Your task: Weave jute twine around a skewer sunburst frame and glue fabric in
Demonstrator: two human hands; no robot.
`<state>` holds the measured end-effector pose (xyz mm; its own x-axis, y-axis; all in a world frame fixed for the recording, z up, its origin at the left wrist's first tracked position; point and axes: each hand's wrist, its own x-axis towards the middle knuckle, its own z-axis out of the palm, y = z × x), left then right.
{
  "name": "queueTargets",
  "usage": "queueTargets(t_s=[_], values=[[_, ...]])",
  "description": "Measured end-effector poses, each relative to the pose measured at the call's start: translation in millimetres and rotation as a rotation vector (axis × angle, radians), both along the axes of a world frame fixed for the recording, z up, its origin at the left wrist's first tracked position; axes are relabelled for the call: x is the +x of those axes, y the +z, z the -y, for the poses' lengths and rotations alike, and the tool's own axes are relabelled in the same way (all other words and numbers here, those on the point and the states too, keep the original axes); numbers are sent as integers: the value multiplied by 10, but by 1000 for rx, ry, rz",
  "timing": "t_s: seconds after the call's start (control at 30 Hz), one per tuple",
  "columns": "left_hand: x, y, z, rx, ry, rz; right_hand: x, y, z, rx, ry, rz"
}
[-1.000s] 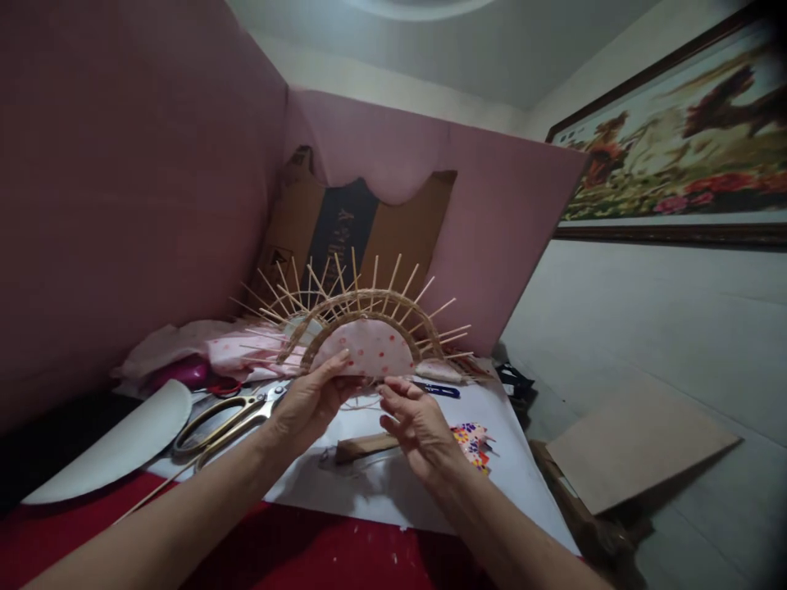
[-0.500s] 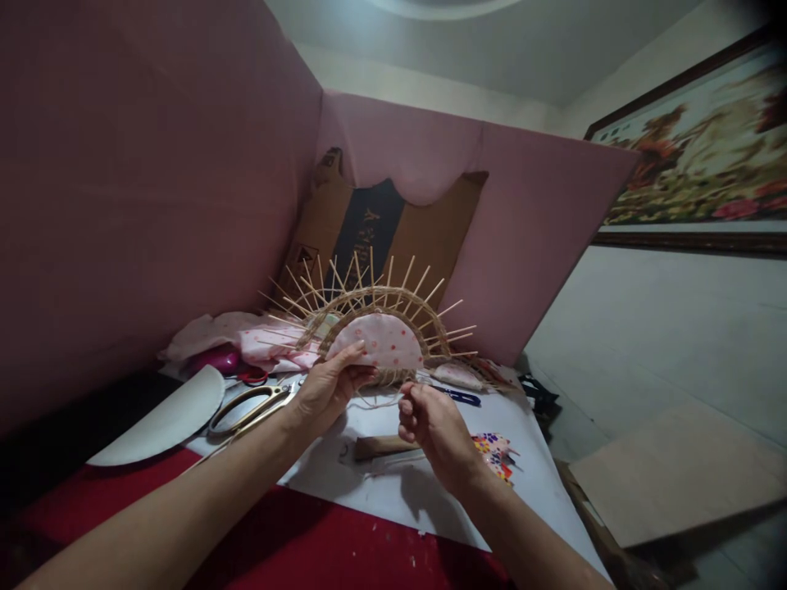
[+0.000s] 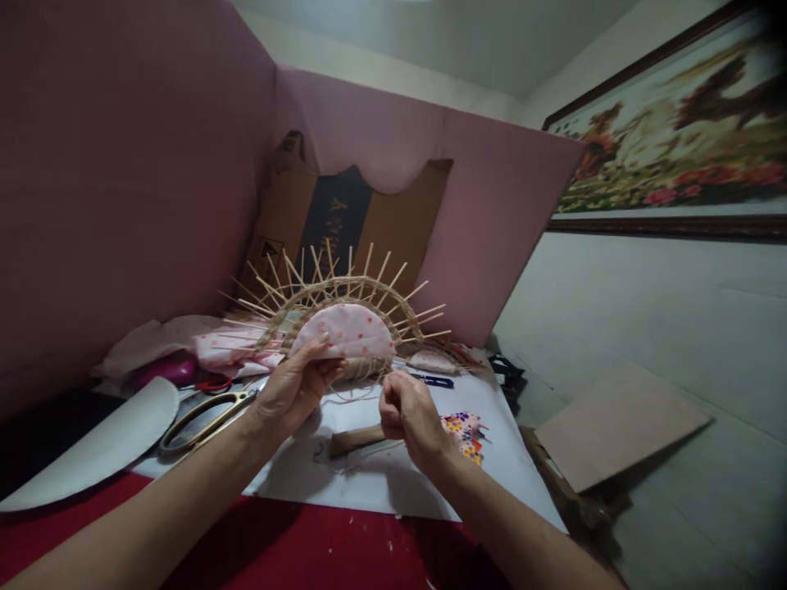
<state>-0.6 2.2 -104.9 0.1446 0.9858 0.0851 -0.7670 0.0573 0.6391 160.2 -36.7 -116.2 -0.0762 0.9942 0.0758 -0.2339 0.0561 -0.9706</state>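
Observation:
My left hand (image 3: 299, 383) is closed on the lower left edge of a half-round piece covered in pink dotted fabric (image 3: 344, 329), its thumb lying on the front. Thin wooden sticks fan out from the curved edge, and an arch of woven twine (image 3: 362, 283) runs across them. My right hand (image 3: 409, 414) is closed in a pinch just below the piece's right corner. A thin strand of twine (image 3: 353, 399) loops between the hands toward its fingertips, where the exact grip is hard to see. Behind the piece sits a ball of twine (image 3: 362, 369), partly hidden.
Gold-handled scissors (image 3: 202, 422) and a white half-disc (image 3: 92, 451) lie on the left. A blue cutter (image 3: 435, 381), a brown strip (image 3: 353, 440) and flowered fabric (image 3: 464, 434) are near my right hand. Pink fabric (image 3: 230, 344) and cardboard (image 3: 399, 213) stand behind.
The view has turned right, so everything appears further left. My right hand has curled more tightly and turned near the piece's right corner. My left hand keeps its hold.

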Motion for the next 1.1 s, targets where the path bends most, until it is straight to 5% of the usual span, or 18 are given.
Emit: queueTargets(t_s=[0.43, 0.9, 1.1], values=[[-6, 41, 3, 3, 35, 32, 67, 37, -104, 179, -103, -201], [-11, 51, -23, 12, 78, 27, 126, 28, -126, 154, -65, -198], [-85, 117, -54, 35, 133, 50, 180, 14, -182, 214, -218, -125]])
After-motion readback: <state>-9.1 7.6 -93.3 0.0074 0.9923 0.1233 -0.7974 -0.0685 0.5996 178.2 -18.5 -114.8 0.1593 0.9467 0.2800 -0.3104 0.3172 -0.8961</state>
